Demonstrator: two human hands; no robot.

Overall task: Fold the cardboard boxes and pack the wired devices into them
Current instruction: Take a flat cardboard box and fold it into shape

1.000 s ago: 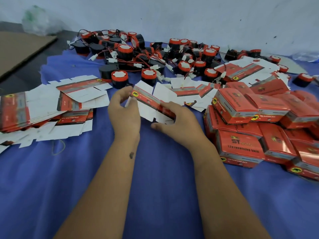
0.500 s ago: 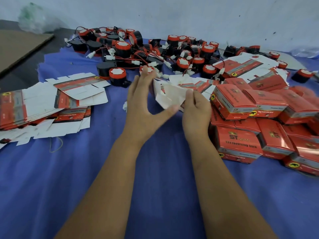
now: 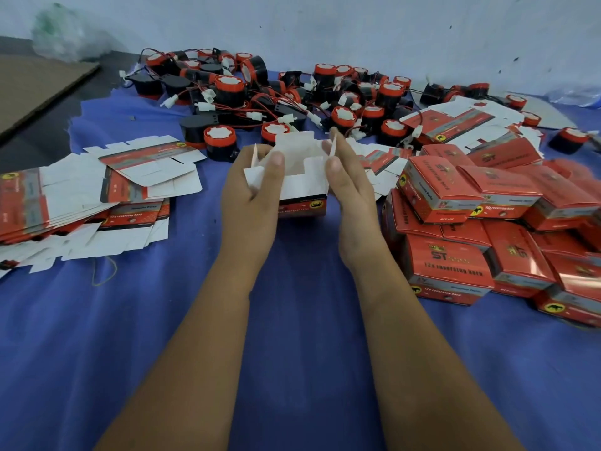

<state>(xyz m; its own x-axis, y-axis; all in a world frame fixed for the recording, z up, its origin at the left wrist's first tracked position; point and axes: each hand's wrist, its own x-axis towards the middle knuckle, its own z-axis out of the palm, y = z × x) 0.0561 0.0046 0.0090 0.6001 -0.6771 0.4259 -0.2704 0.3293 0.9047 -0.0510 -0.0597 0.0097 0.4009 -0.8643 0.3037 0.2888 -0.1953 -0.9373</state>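
I have the half-formed box (image 3: 300,190) between both hands at the centre of the blue cloth (image 3: 97,353), its white flaps up and the printed red wall facing me. My left hand (image 3: 252,196) grips its left side, thumb pressed on the inner white panel; my right hand (image 3: 349,187) clasps the right side, fingers up along the flap. To fold it well, I judge I should keep the walls square with both thumbs, tuck the side flaps in first, then bring the longer flap over, pressing on the creases and not on the panels, since thin card buckles easily.

The wired devices (image 3: 279,99) lie in a tangle at 12 o'clock, their leads crossing, so lifting one may drag others. Flat blanks (image 3: 97,196) fan out at 9 o'clock, the finished boxes (image 3: 487,229) pile up close at 3 o'clock. Open room lies toward 6 o'clock, under my forearms; the cloth's edge shows at 10 o'clock.
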